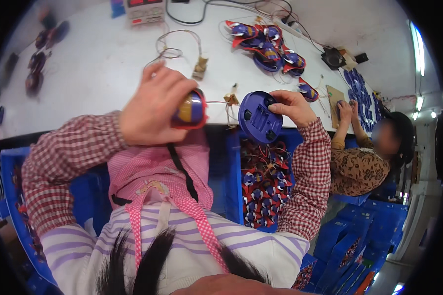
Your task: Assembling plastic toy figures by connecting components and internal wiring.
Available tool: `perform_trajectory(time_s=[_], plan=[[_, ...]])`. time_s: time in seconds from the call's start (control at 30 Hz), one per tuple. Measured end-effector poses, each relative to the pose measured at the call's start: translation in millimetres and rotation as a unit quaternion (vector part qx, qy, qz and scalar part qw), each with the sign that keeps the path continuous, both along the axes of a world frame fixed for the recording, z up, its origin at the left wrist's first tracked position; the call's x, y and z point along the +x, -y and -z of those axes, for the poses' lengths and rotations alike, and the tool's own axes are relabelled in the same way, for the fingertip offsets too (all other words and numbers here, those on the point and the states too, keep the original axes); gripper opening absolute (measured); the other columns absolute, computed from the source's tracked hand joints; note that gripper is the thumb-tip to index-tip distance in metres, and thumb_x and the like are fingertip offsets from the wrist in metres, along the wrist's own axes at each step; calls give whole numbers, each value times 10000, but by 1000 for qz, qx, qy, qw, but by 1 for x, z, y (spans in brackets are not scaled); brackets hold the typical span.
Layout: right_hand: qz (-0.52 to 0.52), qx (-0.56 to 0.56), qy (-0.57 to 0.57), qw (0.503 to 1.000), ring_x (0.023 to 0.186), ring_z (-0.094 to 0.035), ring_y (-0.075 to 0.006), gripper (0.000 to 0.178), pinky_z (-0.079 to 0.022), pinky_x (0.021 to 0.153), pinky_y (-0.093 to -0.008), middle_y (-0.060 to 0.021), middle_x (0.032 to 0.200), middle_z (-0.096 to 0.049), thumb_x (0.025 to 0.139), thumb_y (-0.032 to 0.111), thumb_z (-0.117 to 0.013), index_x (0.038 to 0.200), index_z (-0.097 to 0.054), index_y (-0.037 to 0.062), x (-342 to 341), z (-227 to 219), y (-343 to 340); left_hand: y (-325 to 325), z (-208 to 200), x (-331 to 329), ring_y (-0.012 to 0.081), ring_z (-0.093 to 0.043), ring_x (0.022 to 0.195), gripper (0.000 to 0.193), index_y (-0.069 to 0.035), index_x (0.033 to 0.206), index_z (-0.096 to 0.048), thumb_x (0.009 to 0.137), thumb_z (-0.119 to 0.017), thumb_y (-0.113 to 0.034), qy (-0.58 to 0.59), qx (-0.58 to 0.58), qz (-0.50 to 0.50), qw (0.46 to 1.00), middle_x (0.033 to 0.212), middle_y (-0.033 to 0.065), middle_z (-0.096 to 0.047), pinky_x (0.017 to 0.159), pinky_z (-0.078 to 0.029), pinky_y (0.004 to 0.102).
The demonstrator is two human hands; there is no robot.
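Observation:
My left hand (pixel 155 105) is closed around a rounded toy body part (pixel 191 109) in purple and yellow with a red rim, held above the table's front edge. Pinched at its edge between thumb and fingers of my right hand (pixel 295 107) is a round purple plastic base (pixel 260 120), tilted so that its moulded slots and dark inserts show. A thin wire runs from the toy part toward the base. Between the two hands, at the table edge, sits a small brownish piece with wires (pixel 231 98). Behind it lies another brownish wired piece (pixel 200 68).
Several red, purple and white toy parts (pixel 268 46) are heaped on the white table (pixel 98 64). A power supply (pixel 145 12) stands at the back. Below the edge, a blue bin (pixel 235 182) holds many wired parts. At right, a co-worker (pixel 359 164) handles something by a board (pixel 334 98).

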State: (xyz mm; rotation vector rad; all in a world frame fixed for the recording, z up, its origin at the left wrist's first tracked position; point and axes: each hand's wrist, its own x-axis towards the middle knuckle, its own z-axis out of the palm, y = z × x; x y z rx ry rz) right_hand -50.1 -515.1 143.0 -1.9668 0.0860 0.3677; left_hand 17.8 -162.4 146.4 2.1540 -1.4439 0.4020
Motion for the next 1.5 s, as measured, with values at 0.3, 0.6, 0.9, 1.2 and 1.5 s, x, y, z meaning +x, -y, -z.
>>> perform_trajectory(time_s=[0.3,0.6,0.9,1.2,1.5], plan=[[-67,162,20,984,759,-565,-112,318,-469,698,-196,-57,910,-640,798,6,-619,1113,-601,-35,44,32,-118,-154,-10,23,254,-468,1012,553,-107,1095,-500,581,-693,-173,96,148,-171,969,989,64,-508,1059,-189,491],[-110,-55,86,989,811,-584,-145,297,-490,740,-236,-86,940,-653,790,18,-603,1085,-632,-6,132,80,-183,-198,76,115,244,-416,1155,482,-118,1077,-488,637,-686,-114,124,304,-296,897,1079,62,-499,1109,-112,503],[-217,-200,96,950,835,-572,-181,319,-476,749,-243,-100,996,-617,795,12,-589,1113,-618,8,179,100,-199,-176,108,173,250,-307,1291,522,-124,1173,-465,689,-656,-83,206,314,-163,912,1193,68,-447,1136,-111,454],[143,-187,456,858,967,-494,-205,313,-431,787,-277,-93,1080,-517,768,71,-654,1063,-587,-8,104,83,-175,-134,88,108,225,-449,1182,418,-70,1177,-527,788,-630,-183,-16,112,-249,962,1304,116,-457,935,-394,346],[170,-65,126,975,705,-548,-140,234,-444,610,-238,-82,807,-607,785,114,-690,967,-607,-7,128,90,-153,-63,127,102,251,-615,656,313,-17,1050,-567,871,-558,-274,-326,105,-260,903,795,135,-648,613,-480,323]])
